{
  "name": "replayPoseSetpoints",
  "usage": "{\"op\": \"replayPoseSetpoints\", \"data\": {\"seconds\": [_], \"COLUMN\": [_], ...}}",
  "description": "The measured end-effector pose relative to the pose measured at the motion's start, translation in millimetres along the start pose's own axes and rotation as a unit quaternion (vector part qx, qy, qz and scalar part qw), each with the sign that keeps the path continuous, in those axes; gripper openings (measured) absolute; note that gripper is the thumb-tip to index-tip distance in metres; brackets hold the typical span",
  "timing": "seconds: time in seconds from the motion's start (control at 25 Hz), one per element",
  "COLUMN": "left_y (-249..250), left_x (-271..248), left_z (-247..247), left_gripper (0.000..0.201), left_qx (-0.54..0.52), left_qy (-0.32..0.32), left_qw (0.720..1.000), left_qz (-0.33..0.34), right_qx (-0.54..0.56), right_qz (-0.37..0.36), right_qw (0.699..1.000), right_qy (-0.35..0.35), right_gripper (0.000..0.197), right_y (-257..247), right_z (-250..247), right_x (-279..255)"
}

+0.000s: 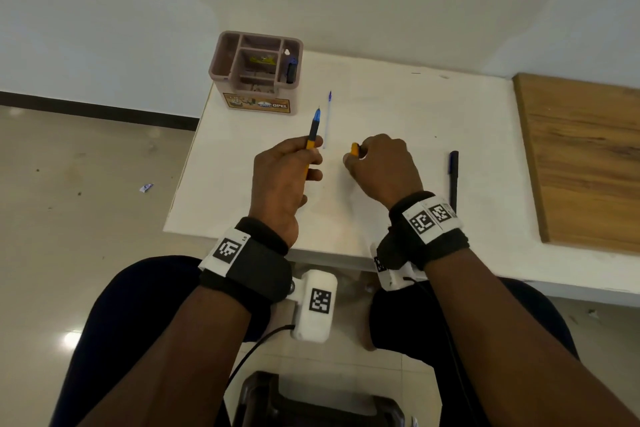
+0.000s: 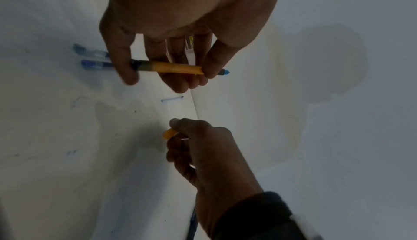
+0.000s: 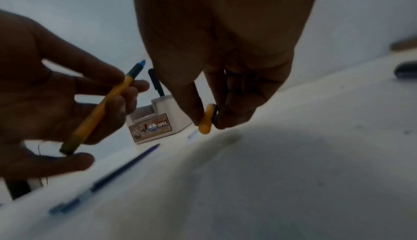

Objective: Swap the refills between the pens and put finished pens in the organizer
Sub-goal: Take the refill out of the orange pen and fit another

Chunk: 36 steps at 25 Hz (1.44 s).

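My left hand [image 1: 313, 158] grips an orange pen [image 1: 311, 137] above the white table, its blue tip pointing away toward the organizer. The left wrist view shows the same pen [image 2: 176, 68] between thumb and fingers. My right hand [image 1: 356, 154] pinches a short orange cap [image 1: 354, 149] with a dark part, held just above the table [image 3: 206, 119]. A clear refill [image 1: 327, 120] with a blue tip lies between the hands and the brown organizer [image 1: 258, 71]. A black pen [image 1: 291, 70] stands in the organizer's right slot.
A dark blue pen [image 1: 453, 180] lies on the table right of my right wrist. Another blue pen [image 3: 126, 169] lies on the table below my left hand, hidden in the head view. A wooden board [image 1: 588, 163] borders the table's right side. The organizer stands at the far left corner.
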State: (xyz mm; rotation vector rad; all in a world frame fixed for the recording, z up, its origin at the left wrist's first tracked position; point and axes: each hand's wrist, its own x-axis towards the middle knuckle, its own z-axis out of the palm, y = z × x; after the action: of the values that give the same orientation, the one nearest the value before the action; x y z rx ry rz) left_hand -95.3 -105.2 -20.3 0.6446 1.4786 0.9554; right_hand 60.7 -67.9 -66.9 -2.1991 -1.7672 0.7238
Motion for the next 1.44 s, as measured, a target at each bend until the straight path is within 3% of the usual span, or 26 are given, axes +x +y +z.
{"op": "replayPoseSetpoints", "data": {"seconds": [0.08, 0.24, 0.32, 0.36, 0.44, 0.6, 0.76, 0.92, 1.04, 1.16, 1.28, 1.44], "left_y": [-1, -6, -8, -10, -10, -11, -8, -6, -5, -3, -2, 2], "left_x": [-1, 1, 1, 2, 4, 4, 2, 4, 7, 8, 8, 5], "left_z": [1, 3, 4, 4, 6, 14, 20, 24, 25, 25, 24, 20], "left_gripper": [0.018, 0.017, 0.02, 0.021, 0.023, 0.025, 0.026, 0.022, 0.021, 0.02, 0.021, 0.025], "left_qx": [0.01, 0.02, 0.029, 0.037, 0.071, 0.252, 0.29, 0.285, 0.294, 0.284, 0.257, 0.191], "left_qy": [-0.007, -0.029, -0.032, -0.034, -0.036, -0.021, 0.002, -0.018, -0.046, -0.061, -0.077, -0.114], "left_qw": [1.0, 0.999, 0.999, 0.998, 0.995, 0.944, 0.916, 0.915, 0.915, 0.926, 0.937, 0.956], "left_qz": [-0.007, 0.013, 0.019, 0.024, 0.054, 0.21, 0.278, 0.284, 0.273, 0.243, 0.222, 0.193], "right_qx": [-0.068, -0.096, -0.017, 0.074, 0.249, 0.249, 0.316, 0.364, 0.382, 0.391, 0.38, 0.423], "right_qz": [-0.012, -0.031, -0.036, -0.039, -0.039, -0.085, -0.07, -0.037, -0.06, -0.092, -0.105, -0.084], "right_qw": [0.998, 0.995, 0.998, 0.995, 0.966, 0.962, 0.943, 0.925, 0.916, 0.914, 0.918, 0.902], "right_qy": [-0.012, -0.019, 0.042, 0.062, 0.051, 0.076, 0.075, 0.106, 0.109, 0.066, 0.031, -0.008], "right_gripper": [0.03, 0.03, 0.033, 0.033, 0.028, 0.026, 0.023, 0.023, 0.016, 0.009, 0.016, 0.025], "right_y": [-1, -3, -8, -11, -22, -31, -29, -23, -18, -16, -15, -18], "right_z": [6, 8, -6, -16, -35, -37, -34, -35, -36, -39, -43, -47], "right_x": [0, -4, -6, -6, -13, -20, -18, -18, -17, -17, -19, -23]}}
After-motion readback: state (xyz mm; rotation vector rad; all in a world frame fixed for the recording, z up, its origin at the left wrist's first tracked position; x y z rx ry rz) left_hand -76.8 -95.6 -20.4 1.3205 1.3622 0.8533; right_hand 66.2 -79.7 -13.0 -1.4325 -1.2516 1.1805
